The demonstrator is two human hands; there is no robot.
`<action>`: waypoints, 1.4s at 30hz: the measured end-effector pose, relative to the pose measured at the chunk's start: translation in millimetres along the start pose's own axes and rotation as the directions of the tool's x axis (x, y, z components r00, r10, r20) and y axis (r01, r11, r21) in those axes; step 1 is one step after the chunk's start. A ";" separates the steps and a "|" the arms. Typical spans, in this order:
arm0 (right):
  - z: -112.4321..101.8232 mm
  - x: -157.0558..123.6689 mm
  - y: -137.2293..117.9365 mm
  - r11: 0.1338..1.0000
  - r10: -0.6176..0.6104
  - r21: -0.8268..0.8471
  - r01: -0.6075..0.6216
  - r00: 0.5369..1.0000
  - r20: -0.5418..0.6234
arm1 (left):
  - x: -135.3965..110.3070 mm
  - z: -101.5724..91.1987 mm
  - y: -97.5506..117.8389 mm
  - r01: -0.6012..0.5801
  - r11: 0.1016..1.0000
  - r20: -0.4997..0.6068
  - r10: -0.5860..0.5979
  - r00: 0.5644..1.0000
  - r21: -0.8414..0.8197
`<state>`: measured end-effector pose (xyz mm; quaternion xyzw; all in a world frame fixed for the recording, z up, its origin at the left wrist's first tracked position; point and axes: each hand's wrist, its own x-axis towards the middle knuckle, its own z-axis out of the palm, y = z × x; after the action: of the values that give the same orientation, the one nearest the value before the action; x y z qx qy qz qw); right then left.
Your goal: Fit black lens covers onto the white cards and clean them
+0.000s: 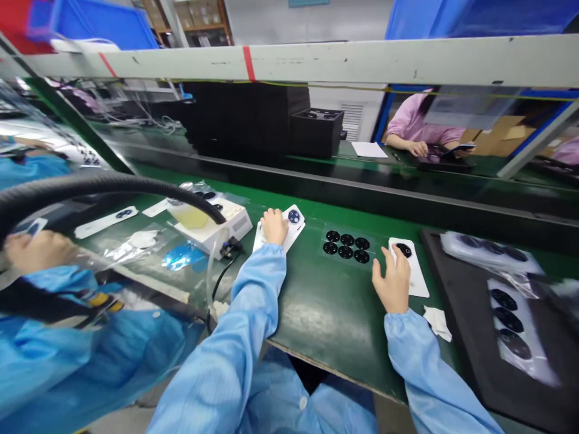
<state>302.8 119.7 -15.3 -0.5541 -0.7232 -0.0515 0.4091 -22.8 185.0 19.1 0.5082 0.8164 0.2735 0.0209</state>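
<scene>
My left hand (274,226) lies curled on a white phone back cover (289,225) with a round dark camera ring, flat on the green table (316,307). My right hand (392,281) rests on a second white back cover (414,274), fingers bent over its left edge near the black camera ring. Between the two covers sits a small cluster of several black round camera lens rings (346,246).
A black tray (470,313) at the right holds more white covers (520,334). A white box with a yellowish bottle (212,226) stands left of my left hand. A co-worker in blue (40,253) sits at left; another person in pink (409,126) sits across. Black tray stacks (253,120) stand behind.
</scene>
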 end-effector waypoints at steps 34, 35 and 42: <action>-6.6 -48.4 -38.0 0.936 -0.295 0.348 0.044 0.636 0.713 | -114.3 35.2 45.7 -0.459 0.694 0.555 0.719 0.417 -0.554; -6.3 -48.6 -37.9 0.937 -0.294 0.347 0.045 0.637 0.713 | -111.8 35.2 46.1 -0.467 0.694 0.568 0.719 0.401 -0.549; -4.1 -50.1 -37.0 0.938 -0.296 0.341 0.055 0.638 0.710 | -98.7 30.6 52.3 -0.550 0.654 0.578 0.743 0.337 -0.520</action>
<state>276.4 65.4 -31.0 -0.3856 -0.8773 0.2482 0.1418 77.2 132.5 -6.5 0.8484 0.4171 0.1141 0.3054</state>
